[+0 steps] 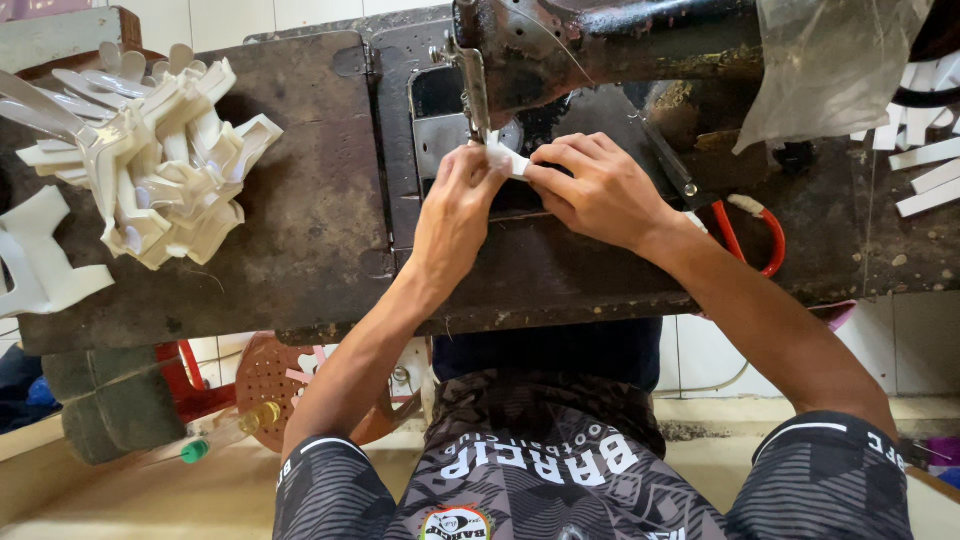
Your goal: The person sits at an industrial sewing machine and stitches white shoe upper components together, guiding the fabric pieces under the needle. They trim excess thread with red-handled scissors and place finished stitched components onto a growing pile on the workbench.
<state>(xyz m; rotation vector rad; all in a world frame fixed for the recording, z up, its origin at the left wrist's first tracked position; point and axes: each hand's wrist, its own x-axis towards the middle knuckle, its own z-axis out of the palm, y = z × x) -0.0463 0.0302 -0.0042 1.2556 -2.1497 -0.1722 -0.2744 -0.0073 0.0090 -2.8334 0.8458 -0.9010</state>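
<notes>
Both hands meet at the needle of a dark, worn sewing machine (600,45). My left hand (455,215) and my right hand (595,190) pinch a small white cut piece (505,158) between their fingertips, right below the presser foot (475,95). The piece lies on the metal plate (440,130) of the machine bed. Most of the piece is hidden by my fingers.
A heap of white cut pieces (165,150) lies on the dark table (300,230) at the left. More white strips (925,165) lie at the right edge. A red-handled tool (760,235) rests by my right wrist. Clear plastic (830,60) hangs over the machine.
</notes>
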